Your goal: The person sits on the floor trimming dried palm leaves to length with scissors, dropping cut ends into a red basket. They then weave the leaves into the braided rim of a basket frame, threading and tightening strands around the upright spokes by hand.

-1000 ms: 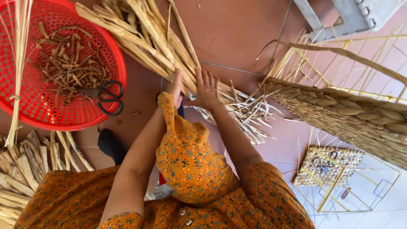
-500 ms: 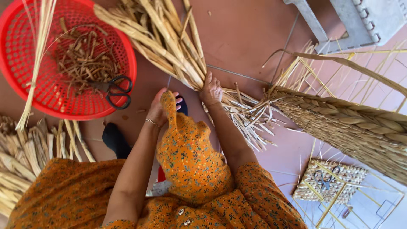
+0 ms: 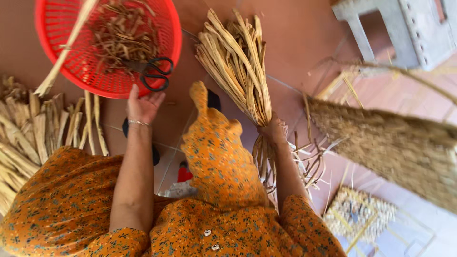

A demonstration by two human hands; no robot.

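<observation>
My right hand [image 3: 273, 131] is closed around the lower part of a thick bundle of dried, straw-coloured strips [image 3: 238, 62], which fans out away from me over the reddish floor. My left hand [image 3: 143, 107] is stretched out with its fingers apart, holding nothing, just short of the rim of a red plastic basket [image 3: 52, 57]. Black-handled scissors [image 3: 154, 74] lie on the basket's near edge, right beyond the fingertips. The basket holds brown dried scraps. An orange patterned cloth [image 3: 219, 157] hangs between my arms.
A heap of flat dried strips [image 3: 28, 133] lies at the left. On the right are a large woven piece [image 3: 395, 143] with loose strands, a small woven piece [image 3: 359, 214] below it, and a grey stool [image 3: 395, 28] at the top right.
My right hand has closed on the bundle, which now sits further right of the basket. My left hand has left the bundle and moved left to the basket's rim by the scissors.
</observation>
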